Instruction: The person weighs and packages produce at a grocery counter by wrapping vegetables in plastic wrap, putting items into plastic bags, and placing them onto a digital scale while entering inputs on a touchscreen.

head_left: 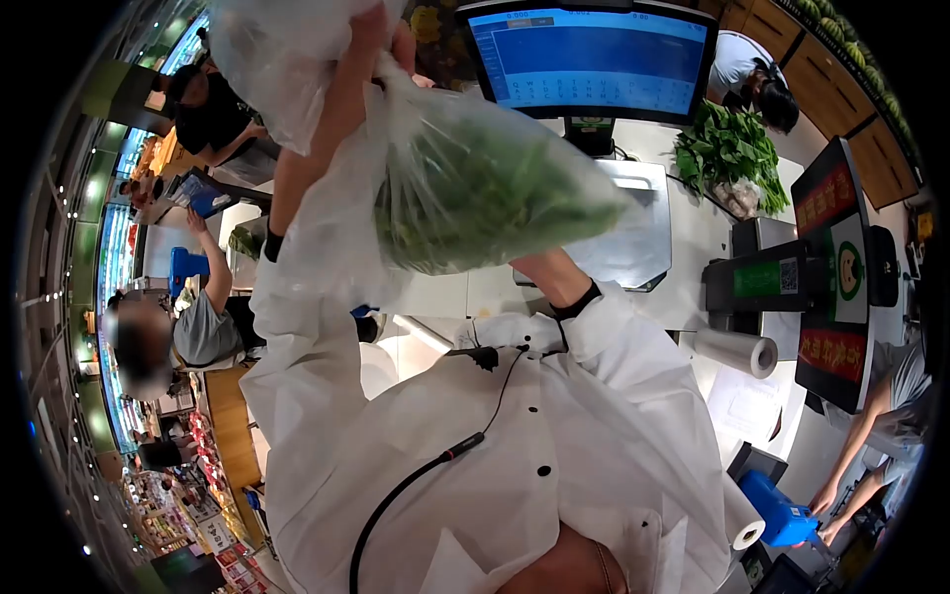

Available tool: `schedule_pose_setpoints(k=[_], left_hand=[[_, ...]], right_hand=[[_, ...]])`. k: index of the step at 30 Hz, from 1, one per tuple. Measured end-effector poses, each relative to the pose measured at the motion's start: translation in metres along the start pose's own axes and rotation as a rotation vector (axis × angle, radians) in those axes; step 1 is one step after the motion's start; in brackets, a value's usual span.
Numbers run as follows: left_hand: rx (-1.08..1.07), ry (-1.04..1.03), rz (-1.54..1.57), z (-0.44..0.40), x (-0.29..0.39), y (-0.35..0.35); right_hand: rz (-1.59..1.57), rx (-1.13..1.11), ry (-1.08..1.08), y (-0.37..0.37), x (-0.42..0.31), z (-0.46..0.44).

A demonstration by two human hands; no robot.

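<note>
Here, bagged greens (485, 188) partly hide the metal scale (645, 233) near the monitor (599, 59).

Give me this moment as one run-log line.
bag: translucent, greens inside | left hand: at bag's gathered neck | right hand: not clearly visible, behind bag | monitor: lit

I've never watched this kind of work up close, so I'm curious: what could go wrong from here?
The clear bag of greens bulges, so its thin plastic might tear and spill them. Loose plastic hangs close beside the left forearm and could snag. The bag also blocks part of the metal plate and the right forearm from view, so a bump there might go unnoticed.
</note>
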State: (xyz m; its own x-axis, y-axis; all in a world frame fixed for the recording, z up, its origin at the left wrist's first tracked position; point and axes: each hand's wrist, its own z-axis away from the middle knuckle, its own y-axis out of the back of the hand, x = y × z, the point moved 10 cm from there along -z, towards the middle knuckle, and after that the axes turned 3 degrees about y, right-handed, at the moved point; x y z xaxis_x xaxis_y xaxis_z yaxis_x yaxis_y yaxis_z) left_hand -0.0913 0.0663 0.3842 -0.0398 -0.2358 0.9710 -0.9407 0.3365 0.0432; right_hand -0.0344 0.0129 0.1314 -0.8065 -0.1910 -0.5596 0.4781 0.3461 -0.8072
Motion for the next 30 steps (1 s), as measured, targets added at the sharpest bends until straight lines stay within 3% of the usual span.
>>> schedule_pose_setpoints(k=[3,4,8,12,15,21,25,27,28,30], left_hand=[[0.053,0.013,0.023,0.001,-0.009,-0.002],[0.068,0.017,0.036,0.002,-0.012,-0.004],[0.119,0.071,0.169,0.006,-0.024,-0.008],[0.165,0.188,0.471,0.008,-0.045,-0.006],[0.012,0.195,0.664,-0.003,-0.056,-0.007],[-0.457,0.282,1.058,-0.022,-0.076,-0.021],[-0.57,0.251,1.103,-0.02,-0.071,-0.033],[-0.517,0.228,0.974,-0.014,-0.067,-0.038],[-0.467,0.209,0.84,-0.011,-0.066,-0.04],[-0.41,0.232,0.741,-0.002,-0.064,-0.05]], right_hand=[[0.073,0.027,0.052,-0.01,-0.004,0.0],[0.192,0.244,0.015,0.006,-0.006,0.003],[0.215,0.226,-0.065,0.014,-0.021,0.014],[0.382,0.472,0.375,0.046,-0.085,0.044],[0.271,0.449,0.497,0.027,-0.128,0.057],[0.432,0.357,0.786,-0.006,-0.192,0.082],[0.327,0.456,0.883,-0.006,-0.231,0.1],[0.599,0.248,0.991,-0.041,-0.26,0.103],[0.6,0.25,0.992,-0.045,-0.272,0.103],[0.831,0.06,0.853,-0.083,-0.275,0.089]])
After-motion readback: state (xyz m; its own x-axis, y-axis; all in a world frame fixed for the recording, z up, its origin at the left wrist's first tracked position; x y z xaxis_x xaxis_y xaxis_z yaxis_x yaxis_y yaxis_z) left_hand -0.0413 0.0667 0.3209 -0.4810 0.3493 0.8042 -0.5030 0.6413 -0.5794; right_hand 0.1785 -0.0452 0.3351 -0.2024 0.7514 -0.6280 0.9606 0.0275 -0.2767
